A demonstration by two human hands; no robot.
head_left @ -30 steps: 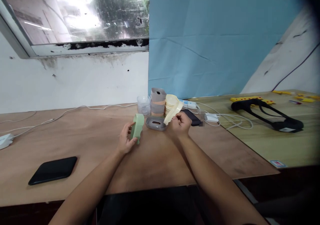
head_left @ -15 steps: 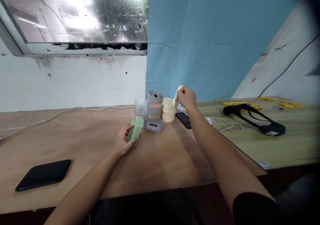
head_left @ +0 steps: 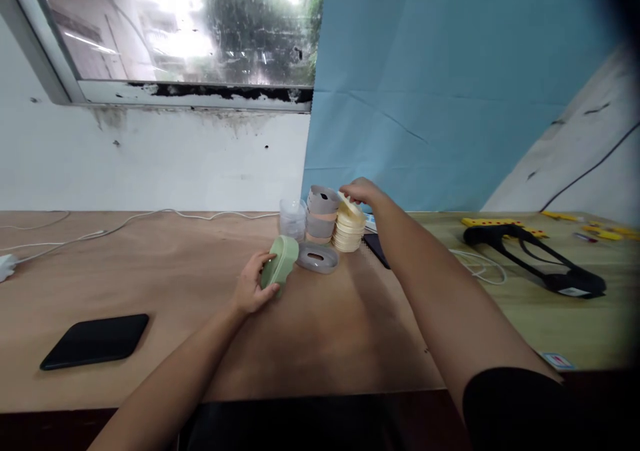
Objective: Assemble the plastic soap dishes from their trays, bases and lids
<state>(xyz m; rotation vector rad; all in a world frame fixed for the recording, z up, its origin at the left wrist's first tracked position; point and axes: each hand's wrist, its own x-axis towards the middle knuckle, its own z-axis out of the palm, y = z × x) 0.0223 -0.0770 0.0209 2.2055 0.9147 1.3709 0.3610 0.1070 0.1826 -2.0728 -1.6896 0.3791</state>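
My left hand (head_left: 257,283) grips a pale green oval plastic container (head_left: 280,263), tilted on its side just above the table. At the back, my right hand (head_left: 364,191) pinches a cream-coloured round piece (head_left: 349,202) over the top of a stack of cream pieces (head_left: 349,234). Left of that stack stand grey and peach cups (head_left: 321,219) piled on each other, with clear plastic cups (head_left: 292,219) beside them. A translucent grey oval lid (head_left: 318,257) with a slot lies flat in front, right of the green container.
A black phone (head_left: 95,341) lies at the left front of the brown table. Another dark phone (head_left: 376,249) is partly behind my right forearm. White cables (head_left: 137,219) run along the back. On the right stand a black strap-like frame (head_left: 533,257) and yellow pieces (head_left: 603,232).
My right hand has lowered the cream piece leftward and down onto the stack's top. The view has shifted slightly; my left hand still holds the green container.
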